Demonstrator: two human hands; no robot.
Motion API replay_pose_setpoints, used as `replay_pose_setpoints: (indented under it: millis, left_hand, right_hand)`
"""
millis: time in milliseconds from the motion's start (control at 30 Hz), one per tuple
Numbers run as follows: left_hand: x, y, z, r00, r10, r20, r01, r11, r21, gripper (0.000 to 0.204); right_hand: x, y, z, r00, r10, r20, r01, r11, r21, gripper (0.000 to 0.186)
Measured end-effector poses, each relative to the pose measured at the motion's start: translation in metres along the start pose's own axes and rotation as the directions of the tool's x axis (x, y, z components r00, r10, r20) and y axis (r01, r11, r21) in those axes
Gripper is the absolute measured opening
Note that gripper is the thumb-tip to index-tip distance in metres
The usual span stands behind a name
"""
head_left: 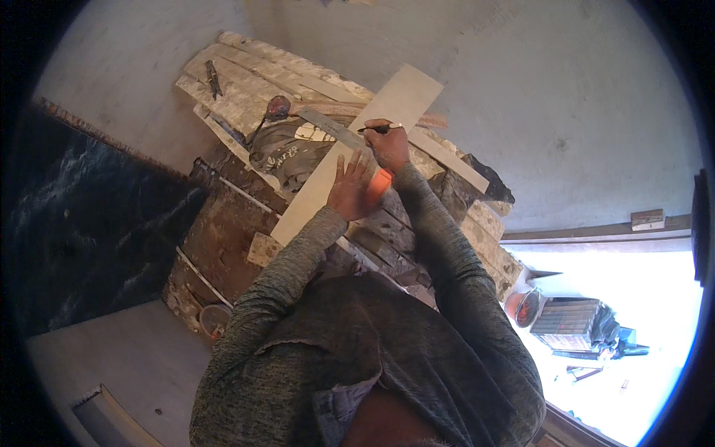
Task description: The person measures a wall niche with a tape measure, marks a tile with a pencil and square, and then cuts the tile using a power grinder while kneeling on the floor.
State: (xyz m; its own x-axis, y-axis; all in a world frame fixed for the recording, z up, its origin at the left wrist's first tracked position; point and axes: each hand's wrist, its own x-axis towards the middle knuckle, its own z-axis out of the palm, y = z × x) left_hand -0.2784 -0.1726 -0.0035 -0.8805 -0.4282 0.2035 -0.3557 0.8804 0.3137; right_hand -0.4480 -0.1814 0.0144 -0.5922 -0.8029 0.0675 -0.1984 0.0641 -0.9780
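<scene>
Well, left hand (350,191) splays over the board (406,91).

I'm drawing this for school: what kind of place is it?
It looks like a room being built or fixed up, though I can't be sure. You can see rough, splattered planks, a plain grey wall, and a bucket in the bright area beyond.

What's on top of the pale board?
A grey metal strip, the left hand and part of the right hand, holding a pen-like tool. Anything beneath the hands is covered.
</scene>
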Motion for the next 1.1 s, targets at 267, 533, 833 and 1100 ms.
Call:
replay_pose_setpoints:
  millis: [267,533,833,1100]
  left_hand:
    - [-0.001,0.001,-0.006,0.996,-0.030,0.087,0.016,0.989,0.149,0.088]
    - [-0.002,0.000,-0.001,0.999,-0.007,0.033,0.003,0.992,0.128,0.089]
    - [-0.003,0.001,-0.003,0.998,-0.023,0.062,0.014,0.991,0.136,0.089]
    - [0.000,0.006,-0.011,0.993,-0.050,0.106,0.028,0.978,0.206,0.089]
  right_hand:
    - [0.004,-0.009,0.018,0.999,-0.043,-0.027,0.037,0.980,-0.194,0.021]
    - [0.003,-0.016,0.025,0.995,-0.089,-0.035,0.078,0.968,-0.240,0.020]
    - [0.007,-0.015,0.023,0.992,-0.118,0.050,0.128,0.927,-0.352,0.020]
    - [-0.006,-0.017,-0.001,0.991,-0.120,0.059,0.134,0.905,-0.405,0.021]
